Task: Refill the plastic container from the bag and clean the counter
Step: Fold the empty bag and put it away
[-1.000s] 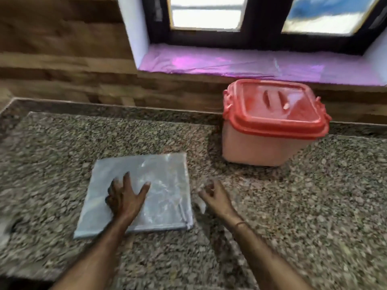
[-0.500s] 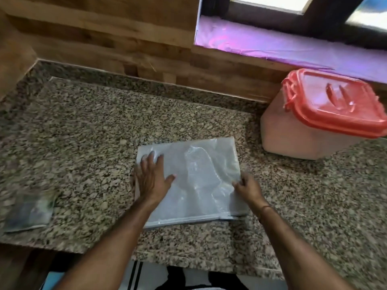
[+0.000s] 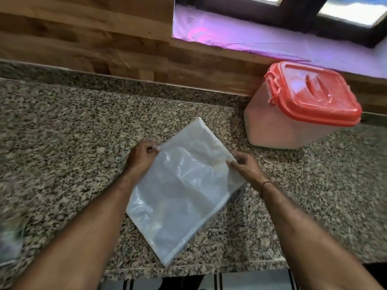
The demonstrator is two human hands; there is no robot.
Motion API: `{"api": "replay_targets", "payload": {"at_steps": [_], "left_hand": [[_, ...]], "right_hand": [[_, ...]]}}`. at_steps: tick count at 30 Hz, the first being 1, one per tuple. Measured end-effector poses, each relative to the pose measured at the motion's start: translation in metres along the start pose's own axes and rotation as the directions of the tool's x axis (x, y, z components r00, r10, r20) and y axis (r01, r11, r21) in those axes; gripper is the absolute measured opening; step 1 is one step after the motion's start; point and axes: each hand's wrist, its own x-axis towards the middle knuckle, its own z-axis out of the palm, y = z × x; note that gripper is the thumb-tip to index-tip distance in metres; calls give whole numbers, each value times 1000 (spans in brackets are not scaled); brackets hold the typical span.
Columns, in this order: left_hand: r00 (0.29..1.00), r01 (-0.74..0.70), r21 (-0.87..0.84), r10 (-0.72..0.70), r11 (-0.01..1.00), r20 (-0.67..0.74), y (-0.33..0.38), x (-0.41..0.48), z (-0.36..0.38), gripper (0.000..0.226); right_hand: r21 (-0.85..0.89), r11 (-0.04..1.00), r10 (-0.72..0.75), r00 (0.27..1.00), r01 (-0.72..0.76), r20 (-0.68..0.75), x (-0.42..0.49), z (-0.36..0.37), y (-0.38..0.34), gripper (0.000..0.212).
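A flat, empty-looking clear plastic bag (image 3: 180,193) is turned diagonally over the speckled granite counter (image 3: 62,143). My left hand (image 3: 141,158) pinches its left edge and my right hand (image 3: 245,167) pinches its right edge, both near the far corner. The plastic container (image 3: 293,114), pinkish with a red snap-on lid that is closed, stands at the back right against the wooden wall, about a hand's width beyond the bag.
A small blurred clear packet (image 3: 9,245) lies at the counter's left front edge. The counter's front edge (image 3: 188,268) runs just below the bag. A purple-lined window sill (image 3: 261,42) sits above the wooden backsplash.
The bag lay flat and square under my palms; now both hands pinch its edges and it has been turned diagonally and lifted at the far end. The view shifted left and down.
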Motion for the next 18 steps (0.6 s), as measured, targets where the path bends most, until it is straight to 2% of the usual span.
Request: {"api": "replay_targets", "payload": {"at_steps": [2,4,6,8,10,13,15,18], "left_hand": [[997,75,-79,-78,994,-29,-9,0,3,15],[987,149,-114,-155,982,-45,-17,0,6,21],[968,235,-127,-244,964,-63,-21,0,10,26],[955,270,-155,-285,950,-87,-19,-4,12,26],[948,280,-156,-299,947,-111,-16,-11,14,21],[947,283,-144,-300,948,-115,-21,-20,14,24],[950,278,-165,-296,946,-95,-24,-25,11,30],[946,294,-296,-321,909,-44,-29,-28,6,25]], "right_hand": [[227,962,177,979,-150,-101,-18,6,16,37],[389,869,351,935,-307,-46,-40,21,30,39],[505,782,400,916,-366,45,-56,38,38,41],[581,727,385,918,-367,98,-63,56,38,37],[518,776,371,924,-361,88,-65,69,35,26],[400,856,328,942,-326,65,-64,72,27,24],[351,896,246,962,-272,118,-65,63,24,22],[251,939,188,962,-235,199,-71,52,26,17]]}}
